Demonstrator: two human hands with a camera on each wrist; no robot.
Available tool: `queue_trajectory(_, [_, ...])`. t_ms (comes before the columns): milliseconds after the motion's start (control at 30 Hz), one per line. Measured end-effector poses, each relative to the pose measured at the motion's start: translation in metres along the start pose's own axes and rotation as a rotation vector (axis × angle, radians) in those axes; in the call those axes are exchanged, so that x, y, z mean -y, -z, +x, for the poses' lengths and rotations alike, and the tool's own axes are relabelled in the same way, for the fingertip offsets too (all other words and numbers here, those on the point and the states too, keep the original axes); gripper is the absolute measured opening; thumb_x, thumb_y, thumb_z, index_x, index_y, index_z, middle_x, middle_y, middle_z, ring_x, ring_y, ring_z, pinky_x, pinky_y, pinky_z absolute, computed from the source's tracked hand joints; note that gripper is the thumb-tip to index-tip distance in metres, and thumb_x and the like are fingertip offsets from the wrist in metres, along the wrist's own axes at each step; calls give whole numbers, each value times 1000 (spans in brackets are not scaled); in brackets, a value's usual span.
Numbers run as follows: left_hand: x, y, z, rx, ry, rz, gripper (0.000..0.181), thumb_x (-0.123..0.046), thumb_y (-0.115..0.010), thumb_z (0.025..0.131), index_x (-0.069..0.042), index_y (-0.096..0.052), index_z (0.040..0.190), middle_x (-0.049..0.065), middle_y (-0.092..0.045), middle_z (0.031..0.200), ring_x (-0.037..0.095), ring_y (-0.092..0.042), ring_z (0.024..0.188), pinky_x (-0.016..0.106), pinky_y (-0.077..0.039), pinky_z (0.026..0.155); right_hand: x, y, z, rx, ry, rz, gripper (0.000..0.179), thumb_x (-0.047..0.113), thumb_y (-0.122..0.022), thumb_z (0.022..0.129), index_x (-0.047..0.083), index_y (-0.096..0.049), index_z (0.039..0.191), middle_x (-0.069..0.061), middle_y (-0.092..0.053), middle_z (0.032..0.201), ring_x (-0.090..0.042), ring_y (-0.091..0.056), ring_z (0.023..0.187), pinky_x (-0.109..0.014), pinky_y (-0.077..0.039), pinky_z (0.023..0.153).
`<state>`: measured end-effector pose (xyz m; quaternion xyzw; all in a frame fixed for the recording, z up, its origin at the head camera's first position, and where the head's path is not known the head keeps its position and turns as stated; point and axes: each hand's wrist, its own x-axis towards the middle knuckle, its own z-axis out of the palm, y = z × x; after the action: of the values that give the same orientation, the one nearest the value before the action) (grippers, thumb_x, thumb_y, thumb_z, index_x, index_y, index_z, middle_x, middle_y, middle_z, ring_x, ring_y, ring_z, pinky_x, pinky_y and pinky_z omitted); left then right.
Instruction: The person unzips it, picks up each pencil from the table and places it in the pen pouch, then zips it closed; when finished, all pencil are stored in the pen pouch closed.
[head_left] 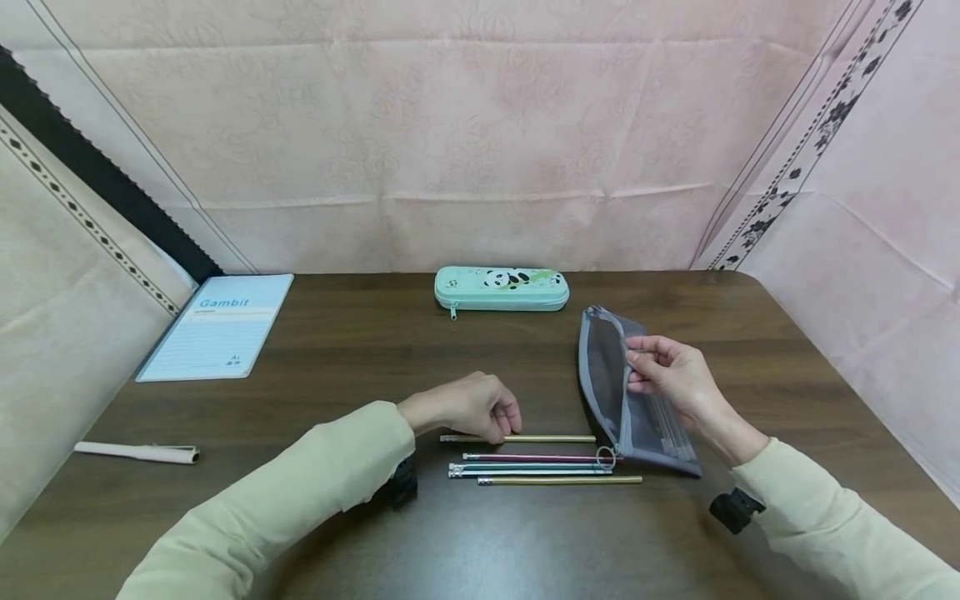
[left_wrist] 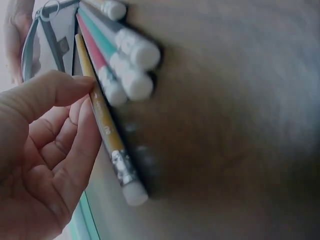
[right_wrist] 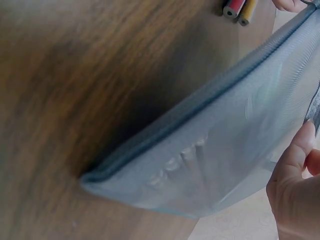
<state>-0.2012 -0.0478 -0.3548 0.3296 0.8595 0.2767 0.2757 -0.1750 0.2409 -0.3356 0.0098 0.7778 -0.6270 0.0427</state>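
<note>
My left hand [head_left: 472, 407] pinches a yellow pencil [head_left: 558, 438] between thumb and fingers, and its white eraser end points left. In the left wrist view that pencil [left_wrist: 107, 122] lies beside a row of several others. The row holds a red pencil [head_left: 525, 457], green and grey pencils [head_left: 540, 470] and another yellow pencil [head_left: 562, 481]. My right hand [head_left: 671, 375] pinches the mouth edge of a grey-blue zip pouch [head_left: 660, 433], which gapes open. Through the pouch's see-through side, several pencils [right_wrist: 180, 165] show faintly in the right wrist view.
A mint pencil case [head_left: 498, 298] with a panda picture lies at the back of the wooden table [head_left: 360, 333]. To the left are a light blue notebook [head_left: 221, 325] and a white rolled or pen-like item [head_left: 138, 452]. Cloth hangs behind.
</note>
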Motion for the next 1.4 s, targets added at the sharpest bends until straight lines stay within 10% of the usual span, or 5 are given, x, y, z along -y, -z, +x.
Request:
queue_trajectory(233, [11, 17, -1, 20, 52, -142, 16, 3, -68, 80, -9, -70, 90, 1, -66, 82, 9, -59, 73, 22, -53, 66, -1, 0, 1, 2, 6, 10, 42, 9, -58, 93, -14, -43, 126, 5, -58, 77, -4, -60, 65, -21, -57, 63])
queue_trajectory(733, [-29, 4, 62, -43, 191, -944, 34, -2, -60, 90, 4, -56, 123, 22, -65, 113, 22, -68, 93, 27, -57, 78, 1, -5, -2, 8, -17, -21, 43, 12, -57, 94, -12, -43, 128, 4, -57, 79, -4, -60, 67, -21, -57, 66])
queue_trajectory(1400, [-72, -27, 104, -254, 248, -1041, 42, 4, -60, 88, 4, -49, 129, 15, -64, 103, 28, -66, 99, 33, -56, 81, 5, -7, -2, 26, -27, -24, 43, 12, -54, 96, -11, -42, 129, 4, -59, 83, -3, -61, 68, -21, -57, 67])
